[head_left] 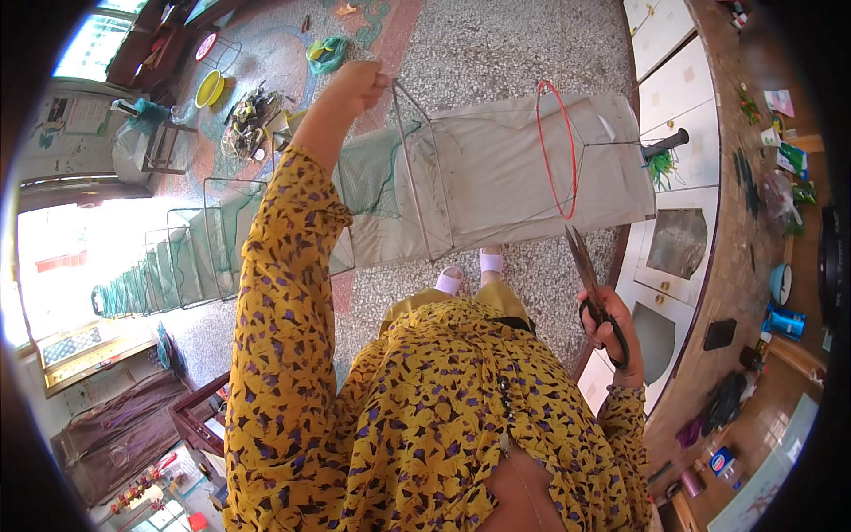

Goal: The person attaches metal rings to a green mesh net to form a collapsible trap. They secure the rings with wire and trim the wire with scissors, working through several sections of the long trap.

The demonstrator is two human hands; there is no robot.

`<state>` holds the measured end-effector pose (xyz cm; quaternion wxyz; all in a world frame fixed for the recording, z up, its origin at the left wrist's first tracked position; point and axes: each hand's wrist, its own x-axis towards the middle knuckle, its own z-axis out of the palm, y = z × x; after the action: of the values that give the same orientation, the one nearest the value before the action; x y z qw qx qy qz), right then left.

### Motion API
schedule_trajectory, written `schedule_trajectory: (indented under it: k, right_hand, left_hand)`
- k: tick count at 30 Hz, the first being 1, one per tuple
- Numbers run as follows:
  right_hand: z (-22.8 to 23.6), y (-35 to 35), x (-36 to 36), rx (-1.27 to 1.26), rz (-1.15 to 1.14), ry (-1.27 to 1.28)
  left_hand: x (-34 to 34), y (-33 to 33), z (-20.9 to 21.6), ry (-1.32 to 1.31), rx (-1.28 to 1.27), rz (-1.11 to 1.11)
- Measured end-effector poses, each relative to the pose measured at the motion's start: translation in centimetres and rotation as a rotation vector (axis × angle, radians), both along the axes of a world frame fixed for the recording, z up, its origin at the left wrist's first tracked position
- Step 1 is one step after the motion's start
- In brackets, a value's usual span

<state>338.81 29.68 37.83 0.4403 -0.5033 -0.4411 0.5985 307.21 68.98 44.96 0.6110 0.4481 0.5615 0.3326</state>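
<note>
Yellow cloth printed with dark and purple shapes, the blouse [434, 381] of the person at work, fills the foreground. Just past its hem, two feet in pale sandals [449, 282] stand on a speckled floor [514, 44]. At upper center, the left hand [359, 86] is raised on an outstretched arm, its fingers closed on the top corner of a rectangular metal frame [409, 168]. That frame belongs to a long net [372, 168] of green mesh and pale cloth, spread across the floor beyond the feet, from the bright opening at left to the white cabinets [675, 80] at right. On the net's pale end section sits a thin red hoop [542, 124], with a dark tube [667, 146] and a tuft of green strands [660, 168] at the far right. The right hand grips black-handled scissors [587, 264], fingers wrapped about the handles, blades pointing away from the body and tips near the hoop's lower edge. A yellow basin [210, 89] and a green plastic bag [328, 55] rest on the floor at upper left; at right, a table [736, 266] carries a blue bowl [781, 284].
</note>
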Motion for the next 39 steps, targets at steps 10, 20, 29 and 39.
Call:
schedule_trajectory:
  k: [10,20,29,39]
  right_hand:
    - [5.7,7.7,-1.6,0.178,0.045,-0.379]
    - [9.2,20.6,-7.7,0.57,0.095,-1.148]
    - [9.5,27.6,-13.3,0.563,0.146,-1.337]
    - [8.8,29.6,-13.5,0.539,0.111,-1.286]
  left_hand:
    - [-1.9,-0.4,2.9,0.066,0.26,-0.134]
    - [-4.8,-7.8,9.7,-0.047,0.392,-0.141]
    - [-4.0,-10.1,9.6,-0.106,0.381,-0.196]
    - [-3.9,-10.6,9.9,-0.145,0.438,-0.199]
